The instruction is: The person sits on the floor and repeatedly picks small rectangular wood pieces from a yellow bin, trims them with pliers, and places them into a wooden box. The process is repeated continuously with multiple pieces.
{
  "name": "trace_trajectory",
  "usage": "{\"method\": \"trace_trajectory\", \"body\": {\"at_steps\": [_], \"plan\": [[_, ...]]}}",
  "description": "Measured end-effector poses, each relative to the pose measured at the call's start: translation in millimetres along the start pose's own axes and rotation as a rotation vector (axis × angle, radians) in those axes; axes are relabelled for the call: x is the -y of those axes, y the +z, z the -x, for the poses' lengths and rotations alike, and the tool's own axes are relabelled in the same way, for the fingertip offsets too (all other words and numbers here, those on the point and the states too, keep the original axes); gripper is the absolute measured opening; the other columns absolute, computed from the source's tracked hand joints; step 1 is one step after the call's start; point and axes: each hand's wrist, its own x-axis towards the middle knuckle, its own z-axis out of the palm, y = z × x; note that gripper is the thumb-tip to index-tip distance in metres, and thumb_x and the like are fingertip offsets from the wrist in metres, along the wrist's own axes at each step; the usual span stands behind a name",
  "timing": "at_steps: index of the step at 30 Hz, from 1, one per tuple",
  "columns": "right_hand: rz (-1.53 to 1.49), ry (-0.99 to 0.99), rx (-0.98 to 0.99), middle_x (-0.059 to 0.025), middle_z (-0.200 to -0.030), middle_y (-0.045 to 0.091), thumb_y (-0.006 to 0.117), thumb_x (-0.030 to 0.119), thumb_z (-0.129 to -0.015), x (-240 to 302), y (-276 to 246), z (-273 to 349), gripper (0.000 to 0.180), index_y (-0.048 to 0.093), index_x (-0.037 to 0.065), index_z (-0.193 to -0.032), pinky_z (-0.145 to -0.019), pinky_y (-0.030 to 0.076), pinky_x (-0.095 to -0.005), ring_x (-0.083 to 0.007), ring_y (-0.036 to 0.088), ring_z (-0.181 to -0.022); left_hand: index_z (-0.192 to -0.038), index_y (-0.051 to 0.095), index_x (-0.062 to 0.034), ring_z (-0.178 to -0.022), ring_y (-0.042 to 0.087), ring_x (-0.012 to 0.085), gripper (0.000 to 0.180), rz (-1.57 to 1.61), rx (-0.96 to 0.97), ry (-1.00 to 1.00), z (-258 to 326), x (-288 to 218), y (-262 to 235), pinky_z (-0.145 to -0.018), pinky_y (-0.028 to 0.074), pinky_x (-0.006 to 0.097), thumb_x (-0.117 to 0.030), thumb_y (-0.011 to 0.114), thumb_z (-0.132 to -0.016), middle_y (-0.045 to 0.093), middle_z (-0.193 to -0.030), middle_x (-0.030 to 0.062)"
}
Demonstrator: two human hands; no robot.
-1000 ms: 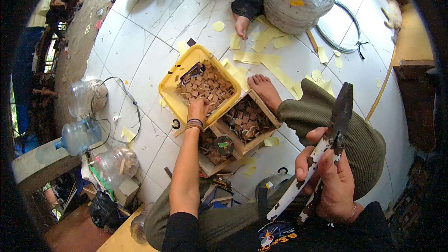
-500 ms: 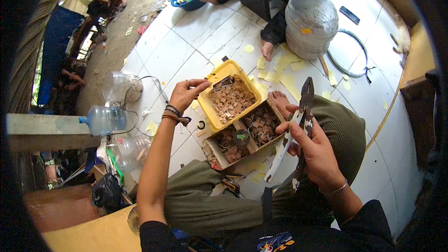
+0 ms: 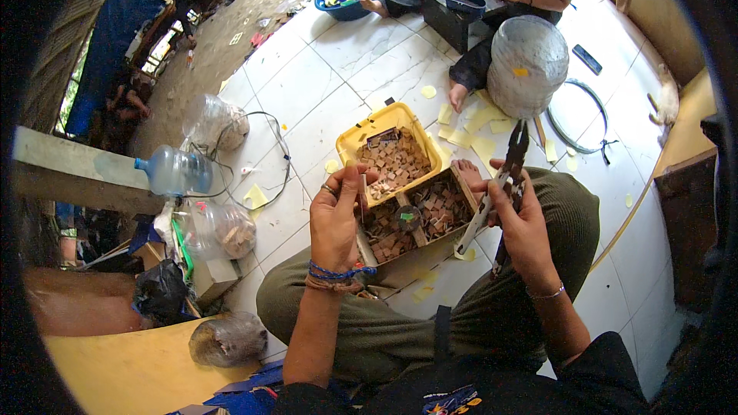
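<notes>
My left hand (image 3: 334, 219) is raised at the near left corner of a yellow plastic tub (image 3: 347, 143), thumb and fingers pinched on a small thin strip (image 3: 364, 190) whose kind I cannot make out. Small square brown pieces (image 3: 396, 160) fill the tub. My right hand (image 3: 524, 219) grips a pair of pliers (image 3: 513, 160) with worn white and dark handles, the jaws pointing up and away. Between my hands sits a wooden box (image 3: 421, 238) with two compartments of similar brown squares. A dark round object with a green mark (image 3: 408, 217) rests on it.
Across from me a person sits by a black box (image 3: 455, 27) and a large clear plastic container (image 3: 529, 65). Yellow scraps (image 3: 483, 119) litter the white tiles. A wire coil (image 3: 578, 117) lies right; a blue tub (image 3: 346, 1) stands far off; water bottles (image 3: 181, 174) are left.
My left hand has moved right and closer to me, from beside the yellow tub's far left side to its near corner. My right hand still holds the pliers. The view has shifted slightly.
</notes>
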Motion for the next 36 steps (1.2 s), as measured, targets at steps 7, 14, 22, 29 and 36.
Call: {"method": "trace_trajectory", "body": {"at_steps": [7, 14, 22, 29, 36], "plan": [[0.488, -0.121, 0.167, -0.0078, -0.111, 0.074, 0.057, 0.010, -0.109, -16, 15, 5, 0.035, 0.051, 0.003, -0.143, -0.087, 0.053, -0.0293, -0.0136, 0.066, -0.100, -0.125, 0.060, -0.0027, -0.103, 0.072, 0.0167, 0.029, 0.357, 0.002, -0.092, 11, 6, 12, -0.093, 0.060, 0.029, -0.014, 0.072, -0.100, 0.073, -0.109, 0.0068], [0.898, -0.483, 0.146, -0.0233, -0.129, 0.066, 0.062, -0.006, -0.097, -16, 21, 5, 0.053, 0.051, 0.005, -0.148, -0.097, 0.055, -0.0438, -0.0402, 0.068, -0.116, -0.133, 0.060, -0.0020, -0.119, 0.069, 0.0233, 0.032, 0.533, 0.148, -0.116, 24, 1, 27, -0.101, 0.060, 0.033, -0.006, 0.068, -0.102, 0.070, -0.124, 0.0114], [0.897, -0.662, 0.097, -0.0202, -0.122, 0.065, 0.064, -0.012, -0.087, -18, 23, 4, 0.065, 0.052, 0.007, -0.148, -0.089, 0.057, -0.0463, -0.0380, 0.069, -0.108, -0.124, 0.061, 0.0011, -0.111, 0.072, 0.0187, 0.035, 0.324, 0.253, 0.043, 41, 1, 31, -0.099, 0.061, 0.031, 0.000, 0.077, -0.093, 0.072, -0.119, 0.0133], [0.915, -0.729, 0.109, -0.0208, -0.120, 0.065, 0.065, -0.010, -0.093, -18, 22, 4, 0.056, 0.052, 0.003, -0.146, -0.086, 0.059, -0.0436, -0.0338, 0.072, -0.106, -0.122, 0.061, 0.0013, -0.110, 0.073, 0.0191, 0.035, 0.344, 0.285, 0.045, 44, -1, 31, -0.098, 0.061, 0.032, -0.002, 0.079, -0.092, 0.073, -0.118, 0.0143], [0.910, -0.744, 0.107, -0.0204, -0.117, 0.065, 0.065, -0.010, -0.093, -18, 21, 5, 0.056, 0.052, 0.004, -0.146, -0.085, 0.059, -0.0439, -0.0343, 0.071, -0.102, -0.121, 0.061, 0.0020, -0.110, 0.073, 0.0193, 0.034, 0.325, 0.266, 0.027, 46, -1, 31, -0.098, 0.061, 0.032, -0.002, 0.079, -0.092, 0.074, -0.118, 0.0146]]}}
